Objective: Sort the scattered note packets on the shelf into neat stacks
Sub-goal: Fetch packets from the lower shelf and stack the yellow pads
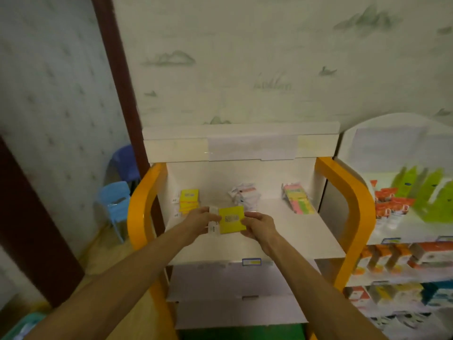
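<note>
— Over the white shelf (294, 231), what do both hands grip?
— Left hand (201, 220) and right hand (257, 225) pinch opposite edges of one yellow note packet (231, 219).
— Other packets?
— Yellow stack (188, 198) back left, white pile (245, 195) middle, pink-green stack (297, 198) right.

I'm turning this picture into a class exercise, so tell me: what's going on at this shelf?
A person holds a yellow note packet over the white shelf, the left hand and the right hand each gripping a side. Three groups lie at the back: a yellow stack, a white pile, and a pink-and-green stack.
</note>
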